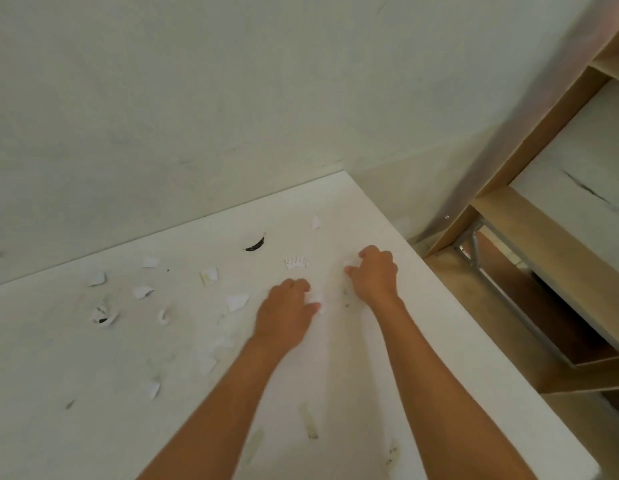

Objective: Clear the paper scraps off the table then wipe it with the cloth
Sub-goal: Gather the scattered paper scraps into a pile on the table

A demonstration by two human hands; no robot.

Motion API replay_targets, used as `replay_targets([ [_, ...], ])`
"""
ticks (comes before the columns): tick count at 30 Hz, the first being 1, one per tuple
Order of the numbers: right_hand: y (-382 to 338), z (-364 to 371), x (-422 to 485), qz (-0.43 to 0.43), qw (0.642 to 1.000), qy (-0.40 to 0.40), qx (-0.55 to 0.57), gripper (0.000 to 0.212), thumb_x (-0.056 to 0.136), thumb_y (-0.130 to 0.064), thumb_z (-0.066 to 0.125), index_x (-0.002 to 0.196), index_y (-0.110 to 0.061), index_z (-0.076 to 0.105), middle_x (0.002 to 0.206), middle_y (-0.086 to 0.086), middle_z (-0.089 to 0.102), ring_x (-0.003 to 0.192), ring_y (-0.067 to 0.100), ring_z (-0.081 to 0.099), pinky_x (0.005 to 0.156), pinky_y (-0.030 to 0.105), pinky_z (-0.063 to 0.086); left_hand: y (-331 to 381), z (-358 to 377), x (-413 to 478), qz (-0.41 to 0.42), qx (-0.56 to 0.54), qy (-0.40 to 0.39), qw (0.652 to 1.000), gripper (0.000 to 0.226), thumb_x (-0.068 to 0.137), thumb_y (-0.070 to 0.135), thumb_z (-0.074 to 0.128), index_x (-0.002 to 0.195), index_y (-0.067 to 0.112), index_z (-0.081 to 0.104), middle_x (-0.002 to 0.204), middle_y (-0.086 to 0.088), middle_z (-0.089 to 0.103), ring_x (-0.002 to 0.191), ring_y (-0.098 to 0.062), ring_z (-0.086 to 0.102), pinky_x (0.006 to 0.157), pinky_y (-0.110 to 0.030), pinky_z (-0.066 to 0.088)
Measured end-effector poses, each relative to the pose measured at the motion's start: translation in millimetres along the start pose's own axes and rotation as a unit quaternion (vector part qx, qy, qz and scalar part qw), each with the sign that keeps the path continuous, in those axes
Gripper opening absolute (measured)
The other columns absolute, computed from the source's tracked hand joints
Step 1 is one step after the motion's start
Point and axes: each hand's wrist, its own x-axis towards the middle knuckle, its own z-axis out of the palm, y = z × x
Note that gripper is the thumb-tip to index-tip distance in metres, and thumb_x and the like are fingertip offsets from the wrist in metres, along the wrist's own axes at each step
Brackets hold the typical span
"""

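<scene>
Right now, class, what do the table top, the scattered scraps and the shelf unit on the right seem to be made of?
Table top: likely a smooth white laminate or painted board; its matte, even surface and crisp edge suggest it.
Scraps: thin white paper, with torn curled edges and some dark print.
Shelf unit: seemingly light wood or wood-look board, tan and matte, with flat panels; metal bracing shows beneath.

Soft, even, slightly dim light; faint shadows on the white rectangular tabletop (93, 393); overall softness, motion-blurred hands, wide-angle bending at edges.

The surface (93, 427) is being hemmed by the wall (162, 116) behind; its left half is being cluttered by paper scraps (142, 292), its right edge being left open.
</scene>
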Motion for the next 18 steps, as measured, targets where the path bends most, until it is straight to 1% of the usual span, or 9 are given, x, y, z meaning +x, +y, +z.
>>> replay_targets([
  [2,-1.6,0.0,11.9,0.011,0.998,-0.038,-0.047,0.043,0.089,-0.025,0.060,0.125,-0.005,0.046,0.129,0.017,0.044,0.119,0.034,0.045,0.095,0.037,0.042,10.5,12.9,9.3,-0.001,0.080,-0.005,0.997,0.033,0.089,0.033,0.053,0.114,0.011,0.051,0.117,-0.008,0.053,0.110,-0.027,0.047,0.089,-0.037,0.042],
  [4,-6.2,2.9,18.6,-0.017,0.996,-0.051,-0.064,0.026,0.087,-0.015,0.061,0.109,-0.002,0.056,0.114,0.016,0.057,0.111,0.033,0.055,0.088,0.034,0.047,13.1,14.1,13.4,0.002,0.106,-0.005,0.994,0.025,0.091,0.029,0.050,0.108,0.010,0.052,0.114,-0.008,0.054,0.108,-0.027,0.047,0.085,-0.036,0.041],
  [5,-8.4,2.8,19.1,-0.028,0.996,-0.055,-0.069,0.016,0.085,-0.009,0.060,0.099,-0.001,0.060,0.105,0.015,0.062,0.105,0.033,0.060,0.084,0.032,0.049,11.8,10.4,13.2,0.006,0.088,-0.003,0.996,0.020,0.091,0.025,0.049,0.104,0.010,0.054,0.111,-0.008,0.055,0.106,-0.027,0.048,0.084,-0.036,0.042],
  [8,-13.6,-1.1,7.3,-0.045,0.992,-0.116,0.010,0.014,0.080,0.003,0.059,0.092,0.003,0.066,0.088,0.009,0.066,0.078,0.025,0.065,0.065,0.028,0.054,-6.9,-14.0,7.4,-0.017,-0.052,0.009,0.998,0.005,0.085,0.014,0.058,0.081,0.012,0.057,0.089,-0.009,0.059,0.089,-0.027,0.054,0.077,-0.035,0.045],
  [11,-29.8,-10.9,-29.8,-0.145,0.938,-0.278,0.146,0.013,0.074,0.003,0.068,0.080,-0.009,0.065,0.067,-0.003,0.056,0.057,0.008,0.054,0.053,0.018,0.047,-44.8,-58.0,-7.5,-0.056,-0.076,-0.048,0.994,0.029,0.072,0.007,0.068,0.056,0.021,0.048,0.062,0.005,0.051,0.066,-0.019,0.049,0.060,-0.023,0.040],
  [13,-40.9,-11.5,-46.1,-0.187,0.886,-0.402,0.134,0.016,0.074,-0.002,0.072,0.078,-0.015,0.064,0.065,-0.004,0.056,0.055,0.005,0.053,0.057,0.019,0.046,-70.4,-86.3,-14.9,-0.106,0.008,-0.127,0.986,0.029,0.066,0.013,0.075,0.057,0.025,0.050,0.065,0.008,0.052,0.068,-0.016,0.052,0.062,-0.021,0.040],
  [14,-44.6,-8.7,-46.9,-0.199,0.877,-0.426,0.103,0.015,0.074,-0.005,0.073,0.079,-0.017,0.065,0.068,-0.004,0.057,0.057,0.005,0.053,0.059,0.019,0.046,-78.0,-96.0,-16.1,-0.131,0.058,-0.159,0.977,0.027,0.064,0.020,0.078,0.062,0.026,0.052,0.071,0.007,0.054,0.073,-0.017,0.055,0.067,-0.025,0.042],
  [16,-53.5,-1.8,-34.5,-0.206,0.907,-0.359,0.076,0.014,0.075,-0.007,0.073,0.086,-0.014,0.068,0.077,-0.001,0.060,0.065,0.010,0.054,0.061,0.020,0.043,-81.1,-101.9,-7.6,-0.148,0.095,-0.153,0.973,0.027,0.065,0.028,0.079,0.068,0.027,0.052,0.082,0.004,0.057,0.081,-0.019,0.056,0.071,-0.028,0.041],
  [18,-60.5,6.7,-6.1,-0.167,0.961,-0.193,0.103,0.019,0.079,-0.005,0.070,0.098,-0.005,0.068,0.093,0.009,0.063,0.079,0.017,0.057,0.062,0.020,0.043,-71.7,-90.6,11.2,-0.098,0.023,-0.061,0.993,0.017,0.071,0.023,0.075,0.077,0.022,0.059,0.092,-0.004,0.061,0.085,-0.021,0.056,0.073,-0.028,0.041],
])
